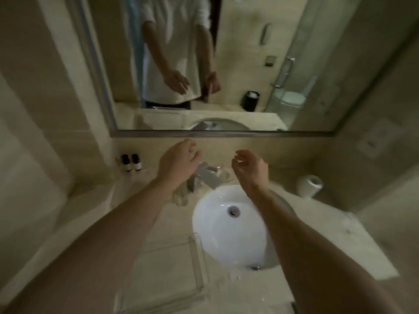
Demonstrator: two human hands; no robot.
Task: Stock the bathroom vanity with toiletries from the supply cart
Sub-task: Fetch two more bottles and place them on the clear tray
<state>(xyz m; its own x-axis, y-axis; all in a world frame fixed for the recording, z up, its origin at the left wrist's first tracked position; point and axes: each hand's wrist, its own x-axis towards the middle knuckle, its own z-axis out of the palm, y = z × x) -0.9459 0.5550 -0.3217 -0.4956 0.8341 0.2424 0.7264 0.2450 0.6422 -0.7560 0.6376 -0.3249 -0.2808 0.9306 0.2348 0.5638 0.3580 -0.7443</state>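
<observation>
Hovering over the back of the pale beige stone bench (317, 225), the two hands are holding nothing. The left hand (179, 162) is hanging above the chrome tap (207, 177) with its fingers loosely curled and spread, palm turned inward. The right hand (249, 166) is hanging level with it, just across the tap, its fingers likewise relaxed and bent, thumb and forefinger apart. Neither hand is touching the other or anything on the bench.

Taking the white oval sink basin (204, 225) as the dial centre, the tap is standing at 12 o'clock on the rim. At 10 o'clock two small pale bottles with dark caps (131, 163) are standing upright side by side against the back wall, near the left corner of the bench and well apart from either hand. At 2 o'clock a white cylindrical cup (310, 185) is sitting near the back wall; blur is preventing a reading of whether it is upright or tilted. At 7 o'clock a clear acrylic tray (195, 257) is resting just beside the basin, partly crossed by the left forearm in this view; its contents cannot be told.

The wall mirror (238, 53) at 12 o'clock is reflecting the person's white short-sleeved shirt and both hands, with a black cylindrical bin (250, 101) showing low to the right of the reflected figure.
</observation>
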